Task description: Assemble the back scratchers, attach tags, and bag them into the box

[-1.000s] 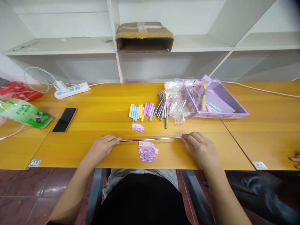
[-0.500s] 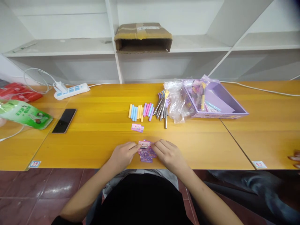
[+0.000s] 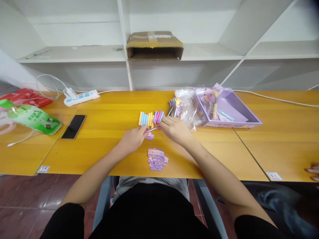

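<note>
My left hand (image 3: pixel 134 137) and my right hand (image 3: pixel 173 128) are both closed on the two ends of a short, collapsed metal rod (image 3: pixel 153 128), held just in front of a row of pastel caps (image 3: pixel 150 118) on the yellow table (image 3: pixel 104 132). A small pink card (image 3: pixel 150 136) lies under the rod. A pile of pink and purple cards (image 3: pixel 157 159) sits nearer me. Behind my right hand lies a bundle of metal rods with little coloured hand tips (image 3: pixel 174 106).
A purple box (image 3: pixel 228 109) with clear plastic bags stands at the right. A black phone (image 3: pixel 73 126), a white power strip (image 3: pixel 81 97) and a green packet (image 3: pixel 33 117) lie at the left. Another person's fingers (image 3: pixel 312 172) show at the far right edge. A cardboard box (image 3: pixel 155 45) sits on the shelf.
The long rod stretched between my hands was pushed together to a short length. Both hands then moved forward with it, from the card pile to the row of pastel caps.
</note>
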Tool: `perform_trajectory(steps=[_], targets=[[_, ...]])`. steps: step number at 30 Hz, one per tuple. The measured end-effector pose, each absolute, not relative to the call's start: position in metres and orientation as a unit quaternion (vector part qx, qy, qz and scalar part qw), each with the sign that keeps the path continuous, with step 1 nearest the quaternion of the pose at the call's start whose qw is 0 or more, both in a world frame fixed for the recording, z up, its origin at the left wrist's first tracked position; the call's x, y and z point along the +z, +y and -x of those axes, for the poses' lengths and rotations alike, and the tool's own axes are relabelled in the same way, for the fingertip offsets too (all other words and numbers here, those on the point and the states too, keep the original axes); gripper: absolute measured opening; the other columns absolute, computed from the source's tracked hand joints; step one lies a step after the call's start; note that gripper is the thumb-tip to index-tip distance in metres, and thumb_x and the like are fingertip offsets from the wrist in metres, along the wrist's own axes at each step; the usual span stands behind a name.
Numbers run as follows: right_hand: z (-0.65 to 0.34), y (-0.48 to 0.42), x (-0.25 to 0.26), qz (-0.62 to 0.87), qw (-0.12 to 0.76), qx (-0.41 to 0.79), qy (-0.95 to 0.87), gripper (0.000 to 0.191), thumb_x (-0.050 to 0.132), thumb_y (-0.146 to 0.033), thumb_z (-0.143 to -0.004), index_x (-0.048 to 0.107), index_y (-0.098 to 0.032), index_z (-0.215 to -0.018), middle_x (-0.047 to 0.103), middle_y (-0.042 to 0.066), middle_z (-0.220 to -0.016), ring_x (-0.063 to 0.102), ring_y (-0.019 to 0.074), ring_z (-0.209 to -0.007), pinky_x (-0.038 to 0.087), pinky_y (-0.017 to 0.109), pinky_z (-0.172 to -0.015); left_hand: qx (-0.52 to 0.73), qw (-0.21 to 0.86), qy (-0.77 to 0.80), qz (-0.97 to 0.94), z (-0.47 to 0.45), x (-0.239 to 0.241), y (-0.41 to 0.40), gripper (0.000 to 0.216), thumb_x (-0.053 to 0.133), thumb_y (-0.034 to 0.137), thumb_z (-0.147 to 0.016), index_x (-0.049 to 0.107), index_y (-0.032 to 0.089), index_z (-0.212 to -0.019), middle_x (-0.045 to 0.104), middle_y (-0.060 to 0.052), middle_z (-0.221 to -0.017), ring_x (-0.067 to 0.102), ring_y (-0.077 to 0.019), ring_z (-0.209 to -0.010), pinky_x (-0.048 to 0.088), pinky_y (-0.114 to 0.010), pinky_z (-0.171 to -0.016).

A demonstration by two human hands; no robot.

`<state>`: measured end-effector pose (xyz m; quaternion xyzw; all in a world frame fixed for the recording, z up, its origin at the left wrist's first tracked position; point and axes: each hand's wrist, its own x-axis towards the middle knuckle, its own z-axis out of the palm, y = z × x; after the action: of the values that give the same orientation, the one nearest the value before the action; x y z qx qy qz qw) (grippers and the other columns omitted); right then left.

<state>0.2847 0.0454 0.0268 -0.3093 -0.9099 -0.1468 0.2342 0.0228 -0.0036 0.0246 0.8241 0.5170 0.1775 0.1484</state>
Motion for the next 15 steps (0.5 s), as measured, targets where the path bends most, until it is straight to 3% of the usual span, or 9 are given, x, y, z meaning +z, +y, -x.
perform_trajectory(steps=[9, 12, 15], targets=[[-0.307, 0.075, -0.014, 0.255, 0.346, -0.020, -0.903, 0.027, 0.065, -0.047, -0.110, 0.074, -0.022, -0.111, 0.076, 0.008, -0.100, 0.069, 0.0229, -0.095, 0.050, 0.035, -0.086, 0.253, 0.207, 0.490, -0.808, 0.010, -0.007, 0.025, 0.013, 0.060, 0.039, -0.109, 0.064, 0.027, -0.111, 0.082, -0.006, -0.108, 0.080, -0.0267, -0.097, 0.059, -0.037, -0.086], [-0.325, 0.082, -0.011, 0.420, 0.352, -0.025, -0.836, 0.035, 0.048, -0.041, -0.115, 0.073, -0.021, -0.101, 0.073, 0.010, -0.096, 0.067, 0.0249, -0.093, 0.051, 0.037, -0.086, 0.298, 0.233, 0.520, -0.766, 0.012, -0.011, 0.024, 0.015, 0.060, 0.041, -0.109, 0.057, 0.027, -0.113, 0.082, -0.007, -0.107, 0.080, -0.0278, -0.099, 0.059, -0.040, -0.087], [-0.347, 0.092, -0.004, 0.655, 0.301, -0.060, -0.690, 0.036, 0.044, -0.040, -0.112, 0.072, -0.018, -0.110, 0.071, 0.016, -0.111, 0.068, 0.0282, -0.097, 0.051, 0.038, -0.085, 0.356, 0.248, 0.551, -0.713, 0.008, -0.013, 0.024, 0.011, 0.050, 0.036, -0.111, 0.046, 0.027, -0.114, 0.081, -0.007, -0.102, 0.079, -0.0260, -0.095, 0.057, -0.040, -0.084]])
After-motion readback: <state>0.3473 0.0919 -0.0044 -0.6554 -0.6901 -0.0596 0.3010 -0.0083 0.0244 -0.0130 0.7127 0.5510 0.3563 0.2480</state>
